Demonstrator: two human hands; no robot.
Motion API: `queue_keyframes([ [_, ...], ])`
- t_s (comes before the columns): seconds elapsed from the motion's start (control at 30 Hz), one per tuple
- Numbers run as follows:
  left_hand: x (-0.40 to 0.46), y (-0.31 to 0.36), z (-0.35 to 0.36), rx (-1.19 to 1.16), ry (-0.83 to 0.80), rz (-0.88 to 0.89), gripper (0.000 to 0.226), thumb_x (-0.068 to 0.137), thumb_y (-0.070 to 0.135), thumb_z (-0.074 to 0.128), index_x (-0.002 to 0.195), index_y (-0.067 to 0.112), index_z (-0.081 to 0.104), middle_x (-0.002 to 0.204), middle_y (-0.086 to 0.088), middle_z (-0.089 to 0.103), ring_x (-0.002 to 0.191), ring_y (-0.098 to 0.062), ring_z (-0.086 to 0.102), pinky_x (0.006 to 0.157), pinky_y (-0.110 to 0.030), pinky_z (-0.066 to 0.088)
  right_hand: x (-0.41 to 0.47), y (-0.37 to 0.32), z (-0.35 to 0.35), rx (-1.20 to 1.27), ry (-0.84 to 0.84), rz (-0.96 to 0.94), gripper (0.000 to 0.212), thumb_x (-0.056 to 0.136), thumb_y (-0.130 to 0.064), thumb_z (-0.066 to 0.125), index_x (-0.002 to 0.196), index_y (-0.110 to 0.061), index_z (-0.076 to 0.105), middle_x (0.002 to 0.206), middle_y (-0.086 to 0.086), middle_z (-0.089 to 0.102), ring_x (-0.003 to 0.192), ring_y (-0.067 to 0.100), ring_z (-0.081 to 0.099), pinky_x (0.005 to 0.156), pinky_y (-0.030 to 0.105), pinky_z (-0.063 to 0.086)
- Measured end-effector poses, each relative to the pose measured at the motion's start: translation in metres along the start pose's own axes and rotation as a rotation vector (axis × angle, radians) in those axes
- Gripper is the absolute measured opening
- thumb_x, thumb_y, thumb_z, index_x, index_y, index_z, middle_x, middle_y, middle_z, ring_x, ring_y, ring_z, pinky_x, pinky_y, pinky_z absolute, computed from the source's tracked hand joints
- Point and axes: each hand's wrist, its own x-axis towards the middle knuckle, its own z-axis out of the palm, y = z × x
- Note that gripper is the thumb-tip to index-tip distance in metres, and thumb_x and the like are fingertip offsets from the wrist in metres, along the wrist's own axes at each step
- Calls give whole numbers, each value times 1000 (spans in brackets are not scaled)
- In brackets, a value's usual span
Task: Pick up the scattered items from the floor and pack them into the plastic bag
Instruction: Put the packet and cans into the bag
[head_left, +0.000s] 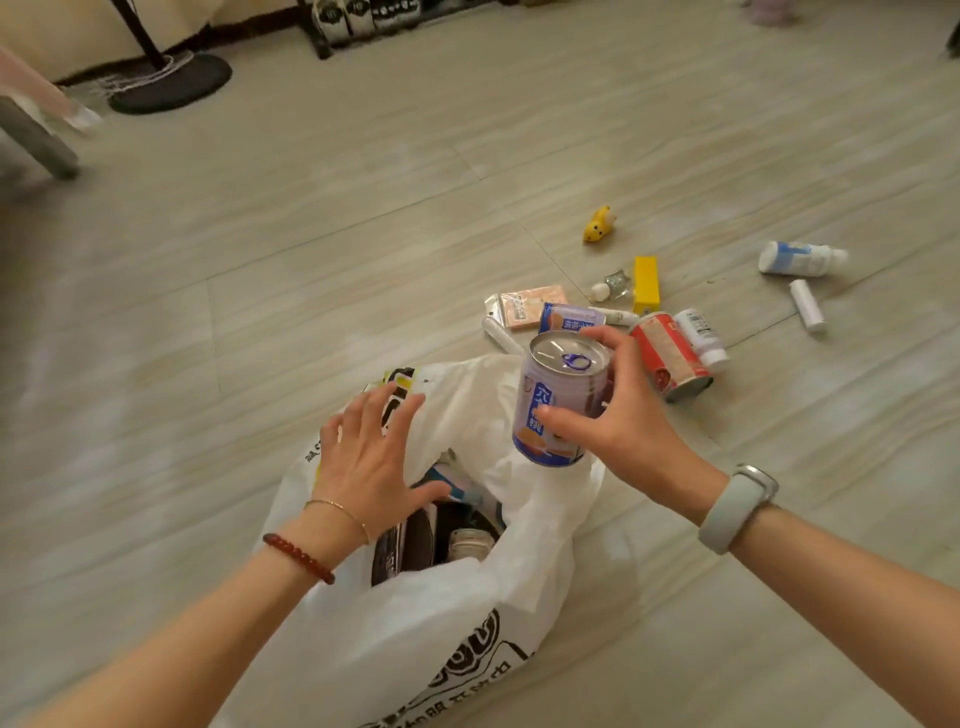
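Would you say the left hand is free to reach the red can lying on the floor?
Probably not directly: the left hand is open, but the right hand holding the purple can sits between it and the red can.

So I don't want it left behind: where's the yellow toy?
The yellow toy lies on the floor right of centre, beyond the yellow box and farthest from the bag.

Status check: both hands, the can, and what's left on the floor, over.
Right hand grips purple can above plastic bag. Left hand open, spreading bag mouth. Red can, yellow box, bottles still on floor. Path clear.
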Motion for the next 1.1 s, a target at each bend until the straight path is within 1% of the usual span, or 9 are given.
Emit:
queue_keyframes([
  [0.1, 7, -2, 12, -71, -94, -191, 82, 71, 55, 63, 138, 26, 26, 144, -7, 30, 131, -29, 30, 105, -45, 31, -4, -5, 24, -65, -146, 36, 73, 70, -6, 74, 119, -29, 26, 112, -7, 51, 95, -5, 58, 79, 12, 51],
  [0.23, 20, -15, 3, -405, -15, -275, 25, 85, 30, 57, 107, 20, 62, 103, -6, 67, 92, -26, 58, 75, -31, 45, -12, -3, 53, -298, -321, -72, 82, 67, -19, 78, 132, -26, 29, 128, -1, 45, 116, 10, 48, 99, 31, 45],
  [0.33, 21, -32, -16, -601, -34, -242, 21, 81, 23, 66, 99, 13, 67, 68, -4, 59, 69, -21, 53, 65, -26, 42, -11, 5, 69, -724, -460, -337, 76, 68, -32, 75, 131, -20, 35, 127, 0, 50, 116, 16, 48, 97, 34, 40],
  [0.4, 17, -42, -23, -668, -12, -248, 20, 79, 20, 67, 96, 10, 68, 67, -4, 59, 68, -19, 52, 60, -18, 39, -4, 14, 79, -1007, -467, -521, 69, 69, -39, 72, 126, -17, 40, 120, 3, 55, 113, 22, 48, 90, 37, 36],
  [0.47, 13, -49, -24, -698, 36, -284, 18, 80, 19, 67, 94, 9, 69, 73, -5, 62, 70, -19, 54, 61, -20, 38, 6, 24, 82, -1184, -433, -557, 65, 67, -41, 71, 120, -13, 46, 113, 6, 59, 104, 27, 52, 83, 39, 38],
  [0.67, 14, -43, -25, -775, 117, -247, 12, 81, 14, 64, 92, 13, 68, 52, 5, 47, 45, -2, 45, 50, -6, 38, 21, 44, 59, -1531, -333, -567, 61, 54, -22, 76, 111, -14, 55, 100, 4, 64, 84, 24, 60, 68, 37, 47],
  [0.8, 21, -28, -21, -773, 145, -260, 22, 90, 18, 52, 104, 10, 67, 65, 0, 58, 59, -13, 52, 55, -14, 38, 25, 46, 48, -1626, -242, -561, 51, 45, -21, 81, 94, -18, 66, 95, 2, 67, 86, 23, 65, 70, 39, 52],
  [0.97, 18, -11, -6, -449, 159, -145, 41, 92, 39, 33, 125, 26, 54, 109, -6, 56, 85, -20, 53, 67, -32, 44, 17, 52, 28, -1439, -236, -452, 58, 64, -26, 74, 119, -16, 55, 122, 10, 61, 115, 29, 58, 88, 49, 52],
  [1.1, 21, 5, -6, -357, 10, 106, 80, 71, 74, 12, 130, 31, 47, 136, -2, 46, 125, -24, 39, 101, -41, 34, 7, 55, 10, -1202, -157, -425, 44, 83, -28, 42, 126, -17, 46, 130, 7, 55, 121, 23, 51, 95, 37, 46],
])
